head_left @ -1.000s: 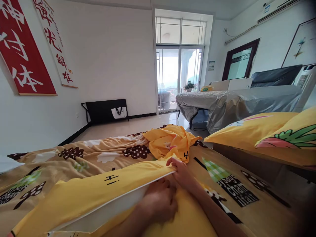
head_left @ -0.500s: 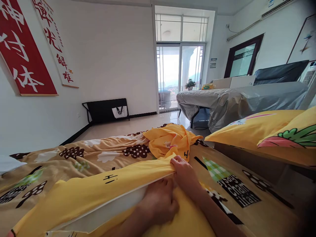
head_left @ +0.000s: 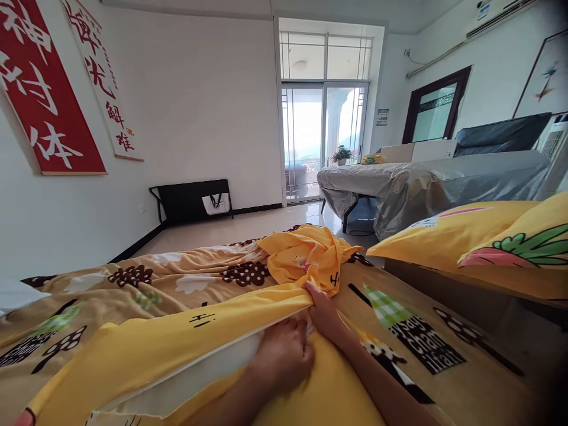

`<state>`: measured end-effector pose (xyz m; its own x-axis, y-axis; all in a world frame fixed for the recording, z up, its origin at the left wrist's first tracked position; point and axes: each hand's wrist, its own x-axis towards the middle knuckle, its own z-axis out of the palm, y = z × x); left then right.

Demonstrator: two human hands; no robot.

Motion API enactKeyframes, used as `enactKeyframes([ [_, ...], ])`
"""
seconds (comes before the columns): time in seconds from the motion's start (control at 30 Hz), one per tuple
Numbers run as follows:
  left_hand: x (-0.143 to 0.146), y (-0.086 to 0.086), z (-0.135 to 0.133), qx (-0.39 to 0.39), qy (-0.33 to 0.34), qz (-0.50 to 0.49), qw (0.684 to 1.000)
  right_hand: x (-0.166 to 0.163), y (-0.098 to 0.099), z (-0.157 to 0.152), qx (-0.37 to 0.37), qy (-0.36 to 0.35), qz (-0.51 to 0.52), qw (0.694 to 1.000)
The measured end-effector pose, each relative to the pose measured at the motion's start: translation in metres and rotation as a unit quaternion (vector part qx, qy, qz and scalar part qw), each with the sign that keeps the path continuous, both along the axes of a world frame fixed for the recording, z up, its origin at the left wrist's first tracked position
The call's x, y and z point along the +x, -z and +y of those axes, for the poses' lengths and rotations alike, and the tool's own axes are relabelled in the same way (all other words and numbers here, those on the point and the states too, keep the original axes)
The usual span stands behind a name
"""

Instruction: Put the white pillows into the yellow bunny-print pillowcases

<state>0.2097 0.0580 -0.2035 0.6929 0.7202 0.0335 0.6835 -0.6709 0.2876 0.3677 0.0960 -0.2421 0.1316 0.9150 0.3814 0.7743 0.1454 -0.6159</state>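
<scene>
A yellow pillowcase (head_left: 146, 343) printed with "Hi" lies across the front of the bed, with a long slit gaping along its side. Inside the slit shows a white pillow (head_left: 186, 378). My left hand (head_left: 284, 355) is closed at the right end of this opening; what its curled fingers grip is hidden. Just beyond it, my right hand (head_left: 326, 313) pinches the pillowcase's far right edge between thumb and fingers. Another yellow cloth (head_left: 306, 254) lies crumpled right behind my hands.
A tan patterned blanket (head_left: 199, 263) covers the bed. At right sit yellow pillows (head_left: 501, 236) with a carrot print. Behind stands a table (head_left: 408, 177) under plastic sheeting; a folded black frame (head_left: 186, 198) leans against the wall, with a white bag (head_left: 216, 204).
My left hand has shifted slightly up and left along the opening. My right hand keeps its pinch, a little lower. The view has tilted slightly upward.
</scene>
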Motion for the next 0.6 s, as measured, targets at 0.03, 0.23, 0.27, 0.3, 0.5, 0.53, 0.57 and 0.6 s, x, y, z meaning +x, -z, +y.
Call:
enactKeyframes([
  [0.03,-0.001,0.000,-0.001,0.004,0.001,-0.008,1.000,0.000,0.001,0.000,0.000,-0.004,0.003,1.000],
  [0.23,-0.003,0.003,-0.001,0.002,0.027,-0.068,0.997,0.000,-0.002,-0.002,-0.007,-0.031,0.013,0.999],
  [0.27,-0.003,0.003,-0.001,0.003,0.029,-0.076,0.997,0.000,-0.004,-0.003,-0.012,-0.030,0.012,0.999],
  [0.3,-0.003,0.004,-0.001,0.006,0.029,-0.081,0.996,0.000,-0.005,-0.004,-0.017,-0.027,0.007,0.999],
  [0.5,-0.002,0.004,0.000,0.027,0.027,-0.074,0.997,-0.002,-0.010,-0.007,-0.057,0.020,-0.068,0.996],
  [0.53,-0.001,0.003,0.000,0.028,0.025,-0.065,0.997,-0.002,-0.010,-0.008,-0.058,0.030,-0.089,0.994],
  [0.57,-0.001,0.003,0.000,0.027,0.022,-0.052,0.998,-0.001,-0.010,-0.009,-0.060,0.041,-0.113,0.991],
  [0.6,-0.001,0.002,0.000,0.025,0.017,-0.038,0.999,0.000,-0.011,-0.010,-0.062,0.056,-0.140,0.987],
])
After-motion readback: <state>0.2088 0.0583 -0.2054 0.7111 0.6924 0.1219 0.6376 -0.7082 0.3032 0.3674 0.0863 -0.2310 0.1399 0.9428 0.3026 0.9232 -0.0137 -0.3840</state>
